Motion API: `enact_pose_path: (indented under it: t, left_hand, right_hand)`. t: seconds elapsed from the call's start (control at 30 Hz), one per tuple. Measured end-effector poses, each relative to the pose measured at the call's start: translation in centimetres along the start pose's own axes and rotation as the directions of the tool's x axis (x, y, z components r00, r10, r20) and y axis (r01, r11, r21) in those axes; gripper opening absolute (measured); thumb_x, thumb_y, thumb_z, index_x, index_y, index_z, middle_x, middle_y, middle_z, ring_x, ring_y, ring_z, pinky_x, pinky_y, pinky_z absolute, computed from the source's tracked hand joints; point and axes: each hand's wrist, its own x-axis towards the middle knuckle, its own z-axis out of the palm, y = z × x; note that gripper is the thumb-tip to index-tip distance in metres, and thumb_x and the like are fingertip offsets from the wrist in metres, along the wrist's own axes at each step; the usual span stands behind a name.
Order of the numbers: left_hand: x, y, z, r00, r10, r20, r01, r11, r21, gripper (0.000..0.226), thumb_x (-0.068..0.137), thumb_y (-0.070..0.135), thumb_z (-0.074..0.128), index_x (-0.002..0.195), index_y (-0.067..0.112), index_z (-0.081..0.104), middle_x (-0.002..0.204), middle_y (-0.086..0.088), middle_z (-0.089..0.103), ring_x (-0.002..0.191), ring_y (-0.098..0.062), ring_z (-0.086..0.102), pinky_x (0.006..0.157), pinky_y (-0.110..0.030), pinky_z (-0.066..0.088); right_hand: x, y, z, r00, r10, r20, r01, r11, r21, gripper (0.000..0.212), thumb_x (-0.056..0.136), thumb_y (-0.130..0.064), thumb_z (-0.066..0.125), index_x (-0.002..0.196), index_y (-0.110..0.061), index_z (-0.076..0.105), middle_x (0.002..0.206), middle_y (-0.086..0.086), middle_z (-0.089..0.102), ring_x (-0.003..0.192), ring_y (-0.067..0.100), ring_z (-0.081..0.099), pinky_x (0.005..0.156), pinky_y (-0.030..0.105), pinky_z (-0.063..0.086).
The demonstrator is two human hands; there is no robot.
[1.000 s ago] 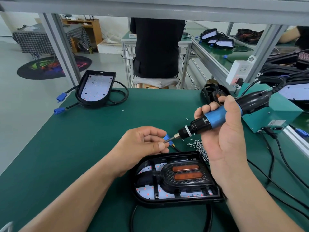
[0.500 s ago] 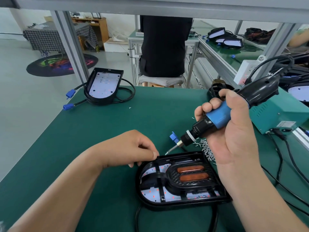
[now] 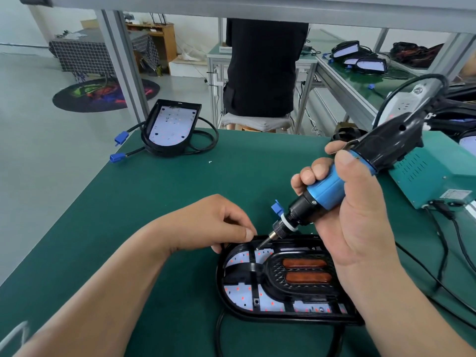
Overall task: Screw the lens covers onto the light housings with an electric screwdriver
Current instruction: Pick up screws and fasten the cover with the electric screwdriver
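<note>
A black light housing [image 3: 257,314] lies on the green table [image 3: 154,202] right in front of me. Fitted inside it is a black lens cover [image 3: 278,269] with two orange lenses. My right hand [image 3: 355,228] grips the blue and black electric screwdriver [image 3: 327,186], tilted, with its bit tip down on the cover's upper left part. My left hand [image 3: 216,225] rests at the housing's upper left edge, its fingers curled, thumb and fingertips together beside the bit. Whether a screw is between them is hidden.
A second housing [image 3: 171,127] with cables and blue connectors [image 3: 121,138] lies at the table's far left. A teal power box [image 3: 438,176] stands at right, with black cables trailing across the table. A person in black sits at the bench behind.
The screwdriver has tilted down and its bit has dropped from near my left fingertips onto the lens cover. My left hand has lowered to the housing's upper left edge.
</note>
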Motion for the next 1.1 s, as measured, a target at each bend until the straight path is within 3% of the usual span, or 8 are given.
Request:
enact_pose_path:
  t: [0.3, 0.57, 0.73, 1.0, 1.1]
  left_hand:
    - [0.1, -0.2, 0.1, 1.000, 0.011, 0.006, -0.011, 1.000, -0.020, 0.012, 0.096, 0.026, 0.071, 0.097, 0.027, 0.083, 0.089, 0.006, 0.079, 0.079, -0.004, 0.067, 0.068, -0.026, 0.057]
    - [0.2, -0.2, 0.1, 1.000, 0.004, -0.002, -0.004, 1.000, -0.018, 0.012, 0.093, 0.029, 0.071, 0.095, 0.029, 0.082, 0.087, 0.006, 0.078, 0.078, -0.005, 0.067, 0.068, -0.025, 0.057]
    - [0.2, -0.2, 0.1, 1.000, 0.004, -0.005, -0.004, 1.000, -0.009, 0.011, 0.096, 0.024, 0.071, 0.097, 0.027, 0.082, 0.083, 0.010, 0.077, 0.074, -0.002, 0.066, 0.064, -0.022, 0.055]
    - [0.3, -0.1, 0.1, 1.000, -0.002, -0.009, 0.002, 1.000, 0.027, 0.012, 0.099, 0.019, 0.072, 0.095, 0.025, 0.082, 0.079, 0.011, 0.075, 0.073, -0.003, 0.065, 0.064, -0.022, 0.055]
    - [0.2, 0.0, 0.2, 1.000, -0.004, -0.009, 0.005, 0.999, 0.040, 0.013, 0.099, 0.020, 0.071, 0.095, 0.026, 0.082, 0.079, 0.011, 0.075, 0.073, -0.004, 0.064, 0.064, -0.022, 0.055]
  right_hand:
    - [-0.4, 0.0, 0.6, 1.000, 0.009, 0.015, -0.009, 0.999, -0.053, 0.015, 0.096, -0.021, 0.062, 0.109, -0.016, 0.057, 0.077, 0.003, 0.054, 0.073, 0.021, 0.056, 0.086, 0.041, 0.056]
    - [-0.8, 0.0, 0.9, 0.983, -0.020, 0.185, 0.038, 0.994, -0.098, 0.035, 0.089, -0.029, 0.077, 0.113, -0.014, 0.058, 0.078, 0.004, 0.056, 0.074, 0.024, 0.058, 0.087, 0.045, 0.054]
    - [-0.8, 0.2, 1.4, 0.957, 0.009, 0.291, 0.026, 0.993, -0.115, 0.054, 0.083, -0.049, 0.086, 0.114, -0.016, 0.058, 0.080, 0.003, 0.056, 0.073, 0.024, 0.058, 0.086, 0.046, 0.054]
    - [0.0, 0.4, 1.1, 0.944, 0.093, 0.317, -0.067, 0.994, -0.092, 0.042, 0.084, -0.040, 0.087, 0.103, -0.019, 0.056, 0.080, 0.003, 0.053, 0.069, 0.022, 0.054, 0.075, 0.040, 0.053]
    - [0.2, 0.5, 0.9, 0.938, 0.095, 0.333, -0.065, 0.993, -0.103, 0.021, 0.091, -0.022, 0.075, 0.104, -0.020, 0.059, 0.079, 0.003, 0.054, 0.069, 0.023, 0.055, 0.074, 0.041, 0.052]
